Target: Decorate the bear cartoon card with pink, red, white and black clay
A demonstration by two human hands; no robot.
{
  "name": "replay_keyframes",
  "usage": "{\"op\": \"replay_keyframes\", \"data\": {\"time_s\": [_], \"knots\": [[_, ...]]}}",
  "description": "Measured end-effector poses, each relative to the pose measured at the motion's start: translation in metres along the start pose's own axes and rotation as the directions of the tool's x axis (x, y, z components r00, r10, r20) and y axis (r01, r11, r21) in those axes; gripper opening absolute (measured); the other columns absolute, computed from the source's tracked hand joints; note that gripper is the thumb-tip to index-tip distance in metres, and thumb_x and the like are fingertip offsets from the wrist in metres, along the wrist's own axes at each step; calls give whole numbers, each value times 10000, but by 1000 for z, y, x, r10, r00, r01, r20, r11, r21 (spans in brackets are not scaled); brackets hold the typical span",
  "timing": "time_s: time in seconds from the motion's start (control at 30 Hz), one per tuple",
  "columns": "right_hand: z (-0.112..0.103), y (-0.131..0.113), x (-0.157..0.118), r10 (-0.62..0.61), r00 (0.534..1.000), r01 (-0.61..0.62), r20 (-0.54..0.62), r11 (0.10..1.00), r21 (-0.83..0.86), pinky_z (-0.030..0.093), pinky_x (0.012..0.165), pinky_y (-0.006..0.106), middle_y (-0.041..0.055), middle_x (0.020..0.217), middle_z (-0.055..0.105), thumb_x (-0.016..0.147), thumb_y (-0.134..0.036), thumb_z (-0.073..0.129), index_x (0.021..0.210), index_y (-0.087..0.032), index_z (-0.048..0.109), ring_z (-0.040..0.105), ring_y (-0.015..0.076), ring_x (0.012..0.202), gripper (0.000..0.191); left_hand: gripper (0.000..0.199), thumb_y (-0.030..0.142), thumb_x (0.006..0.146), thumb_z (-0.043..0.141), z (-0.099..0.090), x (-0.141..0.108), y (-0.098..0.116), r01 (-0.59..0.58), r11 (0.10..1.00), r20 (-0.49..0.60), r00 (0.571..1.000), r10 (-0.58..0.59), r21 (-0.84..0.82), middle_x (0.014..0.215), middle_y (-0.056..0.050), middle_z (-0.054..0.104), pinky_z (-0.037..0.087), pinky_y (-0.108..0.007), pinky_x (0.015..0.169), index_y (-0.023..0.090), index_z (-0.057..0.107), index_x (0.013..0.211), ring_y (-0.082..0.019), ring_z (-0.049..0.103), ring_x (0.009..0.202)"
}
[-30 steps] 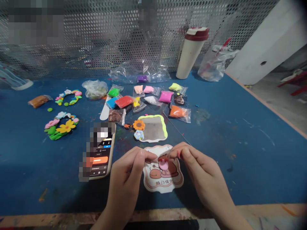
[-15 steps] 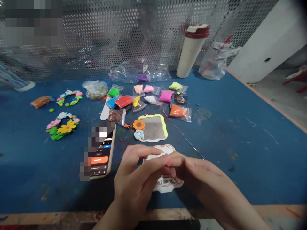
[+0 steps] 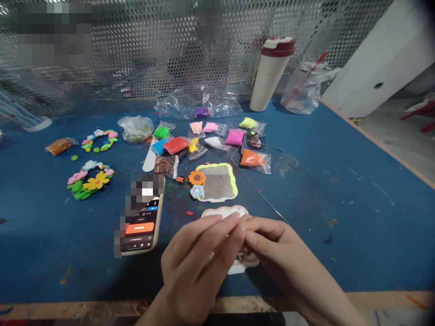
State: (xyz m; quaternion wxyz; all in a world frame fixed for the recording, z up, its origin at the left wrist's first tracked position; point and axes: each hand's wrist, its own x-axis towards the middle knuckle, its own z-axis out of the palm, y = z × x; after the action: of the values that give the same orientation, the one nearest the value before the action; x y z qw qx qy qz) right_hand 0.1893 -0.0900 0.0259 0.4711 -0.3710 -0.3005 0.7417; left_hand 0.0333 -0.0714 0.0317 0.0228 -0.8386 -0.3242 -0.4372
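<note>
Blue paint-flecked workbench (image 3: 340,235) | upper centre: bagged modelling clay (image 3: 234,136) | left: clay flower wreaths (image 3: 96,181) | lower centre-left: smartphone (image 3: 144,228) | centre: clay-trimmed mirror frame (image 3: 217,183) | lower centre: printed card (image 3: 224,212) | upper right: white tumbler (image 3: 271,77)

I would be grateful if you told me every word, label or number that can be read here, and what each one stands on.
Printed card: dark characters near its lower edge, partly covered by the left hand and right hand, unreadable.
Phone: screen text too small and blurred to read.
Nothing else is legible.
</note>
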Motion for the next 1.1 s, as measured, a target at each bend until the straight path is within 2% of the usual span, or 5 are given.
{"op": "replay_keyframes", "data": {"time_s": [0.13, 0.27, 0.5, 0.7, 1.1], "knots": [[-5, -6, 5, -80, 983, 74, -166, 996, -40, 454, 613, 177, -16, 714, 646, 762, -325, 745, 761, -215, 726, 563, 80, 644, 111, 263, 53, 811, 679, -7, 1, -1, -20, 997, -15, 1000, 21, 74, 1065, -82, 705, 491, -263, 918, 61, 660, 1073, -151, 613, 1000], [-19, -16, 12, -303, 873, 270, -382, 953, -138, 425, 528, 178, -36, 680, 539, 832, -380, 643, 718, -215, 591, 465, 74, 570, 207, 225, 17, 826, 622, -18, -3, -10, 99, 994, -98, 991, -93, 55, 1035, -69, 692, 505, -328, 877, 102, 673, 1029, -171, 626, 961], [-43, -5, 8, -481, 754, 295, -448, 857, -423, 409, 565, 166, -55, 649, 545, 786, -330, 717, 678, -227, 609, 480, 68, 605, 184, 233, -46, 800, 592, -18, -17, -18, 179, 984, -122, 977, -177, 3, 963, -49, 686, 506, -287, 840, 112, 669, 952, -137, 648, 892], [-35, -1, 2, -487, 775, 170, -402, 774, -609, 520, 681, 305, 15, 734, 705, 825, -338, 654, 802, -232, 728, 640, 156, 693, 131, 214, -13, 814, 581, -12, -33, -13, 173, 983, -61, 982, -176, -56, 948, -50, 692, 526, -260, 808, 132, 657, 952, -130, 656, 864], [-27, 3, -2, -565, 767, 162, -303, 629, -760, 508, 604, 249, -10, 686, 674, 789, -292, 683, 719, -223, 660, 629, 138, 648, 102, 204, 37, 852, 548, -9, -41, -12, 184, 969, 69, 982, -175, -166, 916, -39, 703, 552, -231, 753, 173, 633, 978, -132, 668, 871]]}}
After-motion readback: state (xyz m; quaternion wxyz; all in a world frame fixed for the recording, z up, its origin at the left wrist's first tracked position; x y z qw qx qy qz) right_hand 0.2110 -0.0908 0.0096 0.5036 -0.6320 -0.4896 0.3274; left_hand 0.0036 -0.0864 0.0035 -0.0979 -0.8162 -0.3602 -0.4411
